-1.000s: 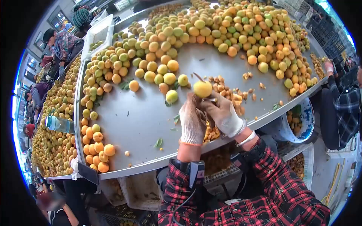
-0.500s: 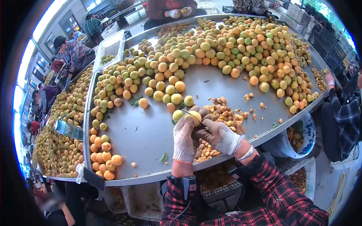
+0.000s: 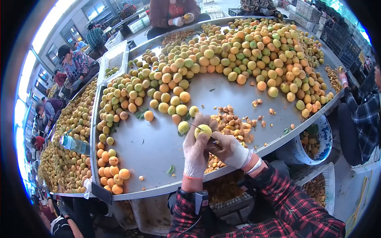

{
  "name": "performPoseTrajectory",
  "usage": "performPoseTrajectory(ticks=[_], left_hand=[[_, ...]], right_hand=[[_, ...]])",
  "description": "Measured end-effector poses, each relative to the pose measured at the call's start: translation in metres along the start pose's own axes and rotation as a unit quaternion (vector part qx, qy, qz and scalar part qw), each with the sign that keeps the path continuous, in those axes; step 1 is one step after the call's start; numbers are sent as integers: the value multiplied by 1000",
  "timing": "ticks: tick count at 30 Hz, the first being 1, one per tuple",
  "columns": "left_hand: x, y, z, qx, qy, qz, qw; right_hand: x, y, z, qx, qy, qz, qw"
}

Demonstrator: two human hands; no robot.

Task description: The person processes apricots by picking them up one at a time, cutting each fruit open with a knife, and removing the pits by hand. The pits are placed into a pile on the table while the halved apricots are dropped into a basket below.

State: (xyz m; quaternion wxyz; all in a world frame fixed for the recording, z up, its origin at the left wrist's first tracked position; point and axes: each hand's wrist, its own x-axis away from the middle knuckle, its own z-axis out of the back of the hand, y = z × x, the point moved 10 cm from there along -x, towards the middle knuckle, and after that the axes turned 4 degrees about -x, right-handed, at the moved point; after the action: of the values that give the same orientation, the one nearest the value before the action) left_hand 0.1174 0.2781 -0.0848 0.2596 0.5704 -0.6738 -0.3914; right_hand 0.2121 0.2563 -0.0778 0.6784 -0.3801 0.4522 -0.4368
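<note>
Both hands wear pale, stained gloves and meet over the near edge of the metal table (image 3: 158, 158). My left hand (image 3: 196, 148) is wrapped round a yellow-green fruit (image 3: 203, 131). A thin blade (image 3: 197, 126) lies across that fruit. My right hand (image 3: 230, 148) is closed on the blade's near end, right of the fruit; its handle is hidden by the fingers. Another green-yellow fruit (image 3: 183, 127) rests just left of my left hand. Beyond and beside my right hand lie pits and split fruit pieces (image 3: 234, 123).
A large heap of fruit (image 3: 254, 51) spans the table's far side. Orange fruits (image 3: 113, 170) sit at the left corner. A bottle (image 3: 74, 144) stands on the neighbouring table. A bucket (image 3: 325, 139) is below right. Co-workers' gloved hands (image 3: 182, 19) show across the table.
The view has shifted slightly. My hands still hold the fruit and blade together, with the fruit turned a little. The co-worker's hand at the right has lifted.
</note>
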Motion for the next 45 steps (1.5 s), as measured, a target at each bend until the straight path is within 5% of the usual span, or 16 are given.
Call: performPoseTrajectory(ticks=[5,9,15,17,19,23,28,31,33,34,35,37,38,43,45], left_hand=[[4,-10,0,-5,-50,64,997],[3,10,14,-70,18,61,996],[6,28,15,-319,22,58,946],[5,25,10,-203,16,11,979],[5,20,9,58,24,-17,998],[4,0,14,19,11,57,998],[5,16,15,-231,45,26,971],[10,14,20,-186,112,24,976],[9,9,23,-174,125,27,976],[8,4,26,-146,127,39,980],[7,0,29,-117,129,51,983],[5,3,26,-97,109,57,988],[4,3,24,-76,95,62,991],[5,9,12,-58,31,38,997],[9,16,4,-62,23,42,997]], right_hand=[[-2,-7,-2,6,-9,41,999],[-5,-5,-7,8,-56,-12,998],[1,-4,-13,30,-52,-23,998],[3,-3,-15,23,-43,-34,998],[1,-1,-14,18,-33,-44,998],[-1,-2,-12,49,-12,-22,998],[1,-1,-15,89,0,-10,996],[5,11,-24,110,-7,-40,993],[9,22,-40,-220,8,65,973],[12,51,-52,-374,11,-22,927],[10,40,-45,-371,14,-20,928],[5,15,-35,-74,-33,-77,994],[3,14,-35,-72,-40,-95,992],[7,7,-40,-168,-73,-130,974],[15,13,-50,-257,-113,-215,936]])
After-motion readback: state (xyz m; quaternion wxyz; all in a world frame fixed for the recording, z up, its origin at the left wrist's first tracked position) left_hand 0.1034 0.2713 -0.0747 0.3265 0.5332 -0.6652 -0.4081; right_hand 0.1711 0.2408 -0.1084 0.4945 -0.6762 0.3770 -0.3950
